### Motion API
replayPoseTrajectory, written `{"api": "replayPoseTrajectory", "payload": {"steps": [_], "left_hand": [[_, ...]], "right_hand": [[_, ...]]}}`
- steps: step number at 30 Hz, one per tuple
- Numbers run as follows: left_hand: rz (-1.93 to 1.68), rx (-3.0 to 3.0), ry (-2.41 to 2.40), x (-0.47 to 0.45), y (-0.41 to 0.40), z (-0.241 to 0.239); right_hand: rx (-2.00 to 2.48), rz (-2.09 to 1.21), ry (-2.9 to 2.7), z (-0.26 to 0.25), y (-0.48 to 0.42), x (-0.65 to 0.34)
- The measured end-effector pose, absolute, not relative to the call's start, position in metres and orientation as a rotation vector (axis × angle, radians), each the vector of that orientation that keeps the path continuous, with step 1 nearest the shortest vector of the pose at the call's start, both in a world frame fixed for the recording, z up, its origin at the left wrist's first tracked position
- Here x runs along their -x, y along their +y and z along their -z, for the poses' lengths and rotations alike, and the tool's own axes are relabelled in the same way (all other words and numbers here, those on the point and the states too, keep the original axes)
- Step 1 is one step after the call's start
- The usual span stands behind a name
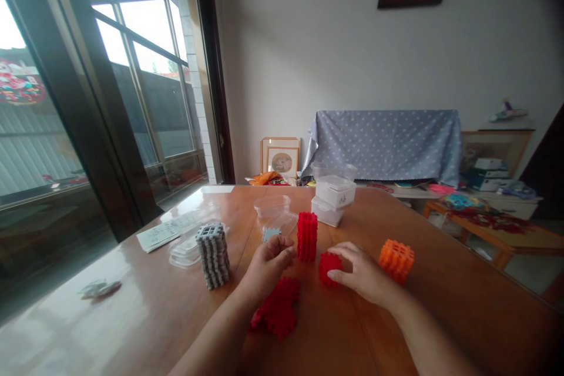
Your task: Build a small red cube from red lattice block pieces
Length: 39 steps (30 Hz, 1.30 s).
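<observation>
My right hand (363, 275) has its thumb and fingers around a short red stack of notched plastic pieces (328, 268) on the table. My left hand (274, 254) is closed in a pinch, just left of a taller upright red stack (307, 237); whatever its fingertips might hold is hidden. Below the left hand lies a loose pile of flat red notched pieces (281, 311), partly behind the left forearm. A tall grey stack (213, 255) of similar pieces stands to the left. Beyond my right wrist is an orange stack (397, 261).
Lidded white plastic boxes (335, 192) are piled at the back. Clear containers (272, 206) and a grey piece (271, 234) sit behind my left hand. Papers (163, 234) and a clear lid (185, 251) lie left, with a small plastic packet (100, 288) on the wooden table (145, 323).
</observation>
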<state>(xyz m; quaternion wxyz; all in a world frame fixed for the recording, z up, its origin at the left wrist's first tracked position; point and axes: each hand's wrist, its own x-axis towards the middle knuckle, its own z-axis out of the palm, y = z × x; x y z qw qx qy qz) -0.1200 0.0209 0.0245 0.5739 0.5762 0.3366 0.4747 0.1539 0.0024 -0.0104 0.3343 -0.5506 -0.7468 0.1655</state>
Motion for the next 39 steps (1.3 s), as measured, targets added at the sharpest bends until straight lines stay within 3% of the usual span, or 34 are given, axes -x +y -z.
{"api": "replayPoseTrajectory", "payload": {"steps": [39], "left_hand": [[-1.108,-1.415,0.8,0.123,0.028,-0.015]], "right_hand": [[1.598,-0.524,-2.039,0.019,0.003,-0.155]]}}
